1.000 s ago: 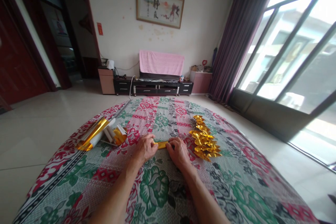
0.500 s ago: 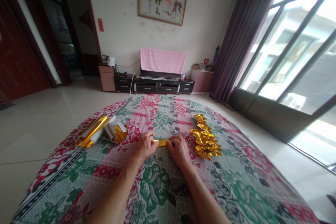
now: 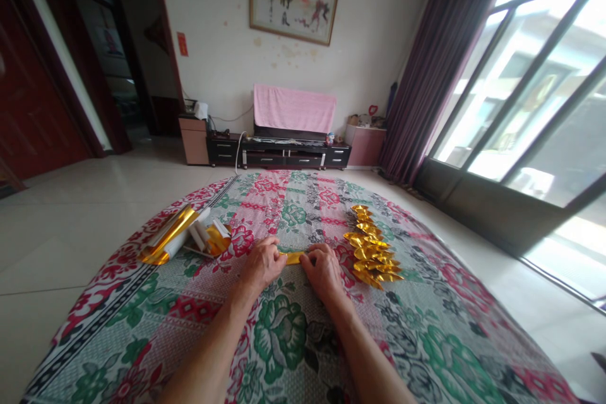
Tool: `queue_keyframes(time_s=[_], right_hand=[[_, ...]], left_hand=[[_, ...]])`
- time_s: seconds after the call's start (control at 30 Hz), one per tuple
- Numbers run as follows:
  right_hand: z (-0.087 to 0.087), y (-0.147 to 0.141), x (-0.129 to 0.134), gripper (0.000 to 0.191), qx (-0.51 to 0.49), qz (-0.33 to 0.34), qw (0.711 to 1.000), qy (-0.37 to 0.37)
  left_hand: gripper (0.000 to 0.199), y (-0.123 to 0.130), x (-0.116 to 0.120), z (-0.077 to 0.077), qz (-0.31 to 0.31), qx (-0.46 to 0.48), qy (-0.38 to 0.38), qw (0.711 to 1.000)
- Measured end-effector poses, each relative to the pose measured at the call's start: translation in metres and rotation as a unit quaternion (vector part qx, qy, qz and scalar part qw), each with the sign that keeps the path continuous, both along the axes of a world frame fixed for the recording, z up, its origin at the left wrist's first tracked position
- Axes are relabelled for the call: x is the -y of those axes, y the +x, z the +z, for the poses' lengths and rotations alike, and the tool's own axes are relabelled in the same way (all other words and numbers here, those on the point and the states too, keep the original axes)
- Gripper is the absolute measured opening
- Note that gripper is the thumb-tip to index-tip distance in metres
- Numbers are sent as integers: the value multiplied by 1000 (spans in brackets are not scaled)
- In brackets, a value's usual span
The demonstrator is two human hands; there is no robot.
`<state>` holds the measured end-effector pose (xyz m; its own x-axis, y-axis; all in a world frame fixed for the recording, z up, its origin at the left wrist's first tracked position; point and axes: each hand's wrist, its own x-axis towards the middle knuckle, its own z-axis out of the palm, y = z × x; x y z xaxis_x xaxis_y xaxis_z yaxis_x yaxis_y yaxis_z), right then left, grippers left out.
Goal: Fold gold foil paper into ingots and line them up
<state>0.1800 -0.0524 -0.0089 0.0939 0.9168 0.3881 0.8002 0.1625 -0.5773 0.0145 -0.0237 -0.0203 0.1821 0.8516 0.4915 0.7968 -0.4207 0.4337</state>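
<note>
A narrow folded strip of gold foil paper [image 3: 294,258] lies between my hands, low over the patterned cloth. My left hand [image 3: 266,262] pinches its left end, fingers curled and thumb pointing inward. At the right end my right hand [image 3: 324,268] grips it the same way. Both ends of the strip are hidden under the fingers. To the right of my right hand stands a row of several folded gold foil pieces [image 3: 372,249] with pointed tips, pressed close together.
A flowered cloth [image 3: 279,334] covers the round surface. On its left lie loose gold and white paper sheets [image 3: 173,237] and a small pile of white and gold paper [image 3: 213,237]. Beyond stands a low black cabinet [image 3: 284,158] with a pink cloth [image 3: 294,107] above it.
Both hands keep their hold on the gold foil strip, almost unmoved. The whole view has shifted very slightly.
</note>
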Motion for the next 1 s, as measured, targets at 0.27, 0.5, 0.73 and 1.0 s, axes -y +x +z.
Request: queue_keyframes(time_s=[0.27,0.5,0.73,1.0], right_hand=[[-2,0,-1,19,-1,-4,1000,-1],[-1,1,0,20,4,0,1000,-2],[1,0,2,21,31,-1,1000,4],[2,0,1,24,48,-4,999,-5]], left_hand=[[21,0,1,1,-6,3,-16,1000],[23,-1,2,2,-11,8,-15,1000],[26,-1,2,2,-13,1,-12,1000],[26,0,4,5,-1,-10,-14,1000]])
